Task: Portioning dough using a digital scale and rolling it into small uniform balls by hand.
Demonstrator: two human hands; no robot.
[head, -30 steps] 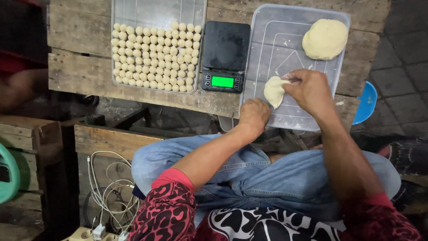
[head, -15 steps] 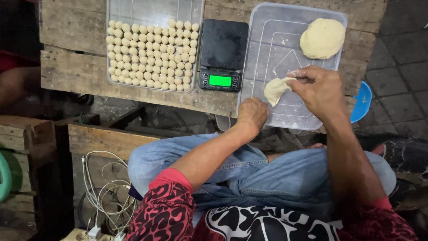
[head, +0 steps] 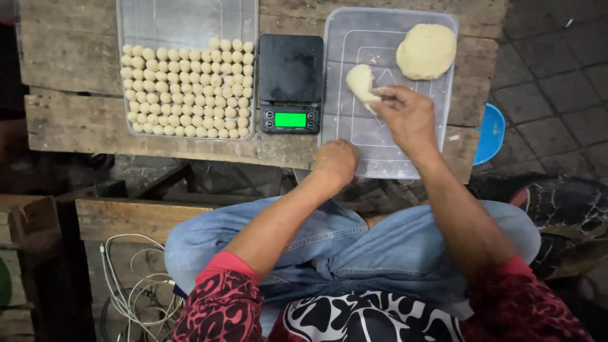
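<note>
The dough piece point(head: 360, 81) hangs pinched in the fingers point(head: 382, 95) of our right hand point(head: 408, 117), lifted just over the clear plastic tray point(head: 354, 136) on the right side of the desk point(head: 76, 123), close beside the scale point(head: 291, 82). We hold it by its lower edge, so the pale lump stays free of the tray. The big dough mound point(head: 426, 50) sits at the tray's far right corner, apart from the piece.

Our left hand point(head: 335, 161) is curled shut at the near edge of the desk, touching the tray's near rim; we judge that it steadies the tray, and we cannot tell whether it holds anything.

The black scale, its green display lit, stands between the two trays. The left tray point(head: 190, 19) carries tight rows of small dough balls point(head: 187, 88), packed toward its near end.
</note>
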